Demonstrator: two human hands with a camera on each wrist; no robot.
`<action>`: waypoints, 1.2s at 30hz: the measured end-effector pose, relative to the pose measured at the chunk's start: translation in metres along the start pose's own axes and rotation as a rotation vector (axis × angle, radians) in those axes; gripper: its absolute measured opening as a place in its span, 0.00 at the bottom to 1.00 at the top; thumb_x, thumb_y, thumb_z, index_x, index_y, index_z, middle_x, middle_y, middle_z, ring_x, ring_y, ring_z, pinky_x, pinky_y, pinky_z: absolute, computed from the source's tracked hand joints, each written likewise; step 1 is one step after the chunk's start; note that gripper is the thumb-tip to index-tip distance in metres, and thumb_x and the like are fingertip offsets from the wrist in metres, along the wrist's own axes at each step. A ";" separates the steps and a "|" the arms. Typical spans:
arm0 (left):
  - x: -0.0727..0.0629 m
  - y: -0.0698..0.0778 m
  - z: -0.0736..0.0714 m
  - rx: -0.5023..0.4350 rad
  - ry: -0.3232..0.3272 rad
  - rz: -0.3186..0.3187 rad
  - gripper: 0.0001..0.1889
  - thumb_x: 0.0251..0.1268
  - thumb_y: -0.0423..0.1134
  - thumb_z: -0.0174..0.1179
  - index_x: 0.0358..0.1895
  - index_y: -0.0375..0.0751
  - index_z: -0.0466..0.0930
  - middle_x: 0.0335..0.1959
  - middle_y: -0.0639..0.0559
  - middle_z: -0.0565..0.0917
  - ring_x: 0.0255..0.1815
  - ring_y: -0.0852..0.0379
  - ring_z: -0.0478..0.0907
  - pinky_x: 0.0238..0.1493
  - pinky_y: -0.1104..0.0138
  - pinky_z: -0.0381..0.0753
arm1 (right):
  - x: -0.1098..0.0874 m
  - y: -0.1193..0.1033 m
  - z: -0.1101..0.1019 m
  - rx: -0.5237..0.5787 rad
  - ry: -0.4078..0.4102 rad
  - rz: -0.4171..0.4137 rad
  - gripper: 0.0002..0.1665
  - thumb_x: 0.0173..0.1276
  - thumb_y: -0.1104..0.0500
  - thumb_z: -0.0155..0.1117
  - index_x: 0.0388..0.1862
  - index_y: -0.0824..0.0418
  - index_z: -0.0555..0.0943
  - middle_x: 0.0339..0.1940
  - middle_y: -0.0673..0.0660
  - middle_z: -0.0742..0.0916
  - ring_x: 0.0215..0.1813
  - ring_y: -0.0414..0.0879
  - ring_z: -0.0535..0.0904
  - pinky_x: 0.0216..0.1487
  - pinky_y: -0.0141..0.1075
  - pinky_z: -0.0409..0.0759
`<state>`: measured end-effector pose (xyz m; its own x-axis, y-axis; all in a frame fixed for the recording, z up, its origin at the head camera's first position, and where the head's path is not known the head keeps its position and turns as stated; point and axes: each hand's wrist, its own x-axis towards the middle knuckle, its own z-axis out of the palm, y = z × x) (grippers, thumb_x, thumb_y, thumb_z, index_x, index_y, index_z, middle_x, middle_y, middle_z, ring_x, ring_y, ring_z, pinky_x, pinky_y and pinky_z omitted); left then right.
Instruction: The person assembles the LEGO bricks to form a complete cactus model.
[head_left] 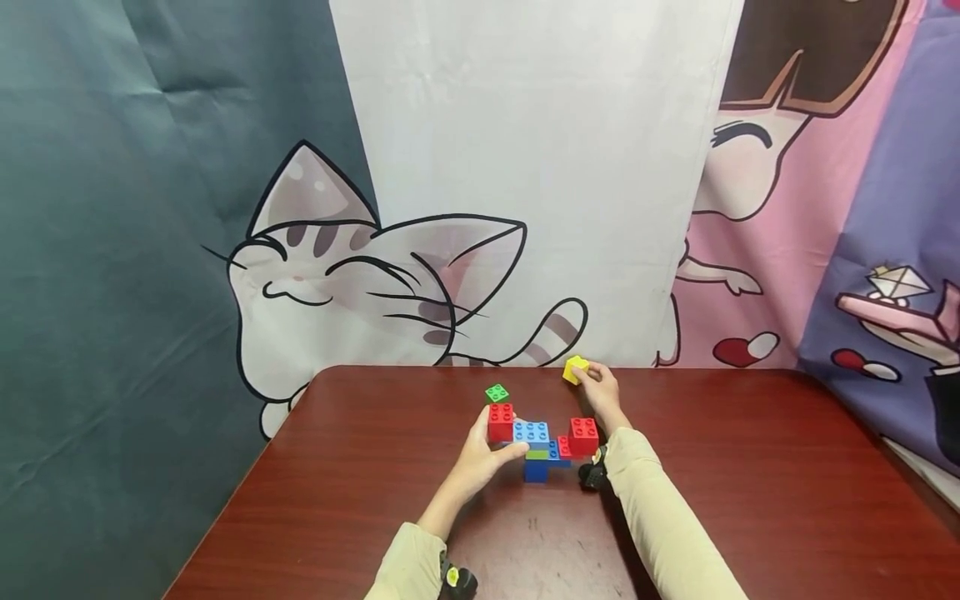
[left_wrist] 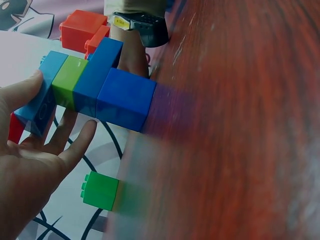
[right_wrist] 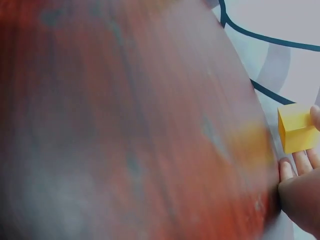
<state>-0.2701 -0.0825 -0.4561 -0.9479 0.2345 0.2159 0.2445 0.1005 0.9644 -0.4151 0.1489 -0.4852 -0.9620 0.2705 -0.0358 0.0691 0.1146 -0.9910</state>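
Observation:
My left hand grips a built piece of toy building blocks by its light blue block, thumb on the near side. On that piece a red block sits at the left end and another red block at the right. A lime layer and a dark blue block form its lower part. Near the table's back edge my right hand pinches a yellow block between thumb and fingers. A loose green block stands behind the left hand, apart from it.
The brown wooden table ends at a back edge close behind the yellow and green blocks. A printed cloth with a cartoon cat hangs right behind it. Each wrist wears a black camera, the right one close to the built piece.

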 end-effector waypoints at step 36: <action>-0.001 0.001 -0.001 0.005 -0.007 0.001 0.30 0.60 0.36 0.66 0.63 0.35 0.64 0.57 0.37 0.77 0.60 0.47 0.75 0.61 0.65 0.77 | -0.014 -0.064 -0.050 0.029 -0.355 -0.112 0.35 0.74 0.50 0.56 0.74 0.65 0.62 0.50 0.56 0.82 0.36 0.35 0.86 0.48 0.32 0.84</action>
<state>-0.2694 -0.0837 -0.4550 -0.9462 0.2411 0.2157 0.2463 0.1049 0.9635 -0.3927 0.1856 -0.4146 -0.9952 -0.0908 0.0360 -0.0448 0.0958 -0.9944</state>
